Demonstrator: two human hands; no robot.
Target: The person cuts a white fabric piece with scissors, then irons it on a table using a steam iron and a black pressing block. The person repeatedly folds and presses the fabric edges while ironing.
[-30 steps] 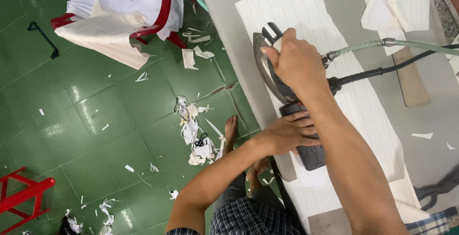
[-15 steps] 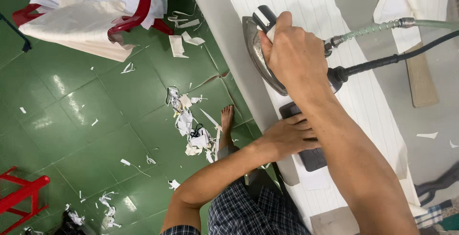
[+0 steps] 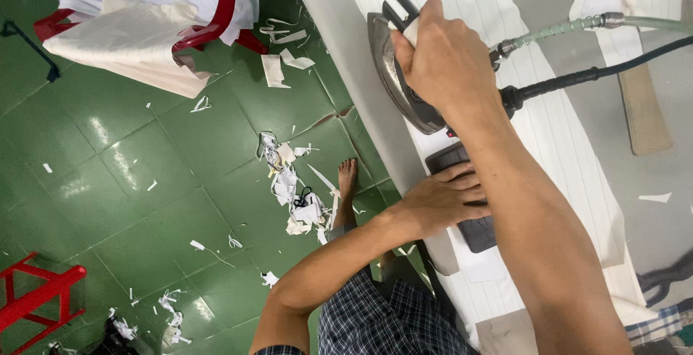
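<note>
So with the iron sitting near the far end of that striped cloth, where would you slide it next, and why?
Probably back toward the body, along the cloth. The right hand grips the iron near the strip's far end, while the left hand presses the dark pad flat nearer in, with cloth between them apparently not yet covered.

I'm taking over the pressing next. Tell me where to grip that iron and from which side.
Grip the iron by its top handle, coming down from above, as the right hand does now. The handle runs along the body, the soleplate lies flat on the striped cloth, and the hose and cord leave from the rear.
</note>
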